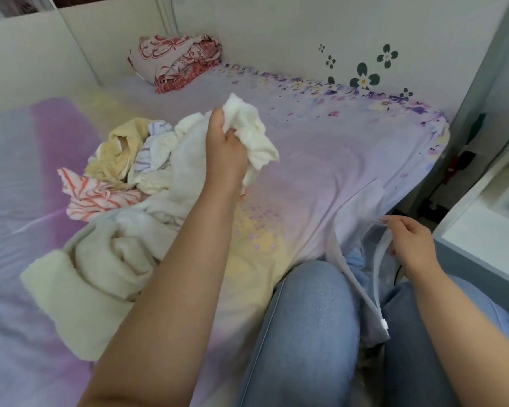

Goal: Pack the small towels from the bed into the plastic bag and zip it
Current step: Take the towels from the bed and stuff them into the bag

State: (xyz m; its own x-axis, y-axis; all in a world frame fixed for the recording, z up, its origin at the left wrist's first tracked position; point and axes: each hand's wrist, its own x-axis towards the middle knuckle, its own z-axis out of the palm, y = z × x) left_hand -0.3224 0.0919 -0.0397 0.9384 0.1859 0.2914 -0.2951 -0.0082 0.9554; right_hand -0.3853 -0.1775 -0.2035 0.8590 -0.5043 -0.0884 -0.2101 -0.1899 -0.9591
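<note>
White-ish terry cloth all over the place, so packing looks early to mid at best: the pile of small towels [124, 168] is sitting on the bed [321, 160] to the person's left, with a yellow one, a blue-striped one and an orange-striped one [94, 195] in the heap, plus a big cream blanket [91, 277] bunched up beside them. Something pale blue shows inside the plastic bag [362, 227], so my guess is at least one towel is already in, but it's blurry and I can't say how many. Zipping clearly hasn't happened; the zip edge hangs loose with the little white slider [384, 324] down near the knee. Left hand [227, 154] is reached out over the pile, fingers curled tight around a crumpled white towel [253, 133] lifted clear of the heap. Right hand [413, 242] is well apart from it, down by the bed's corner, pinching the bag's rim between thumb and fingertips to keep the mouth open over the lap. Most of the pile is left to move.
</note>
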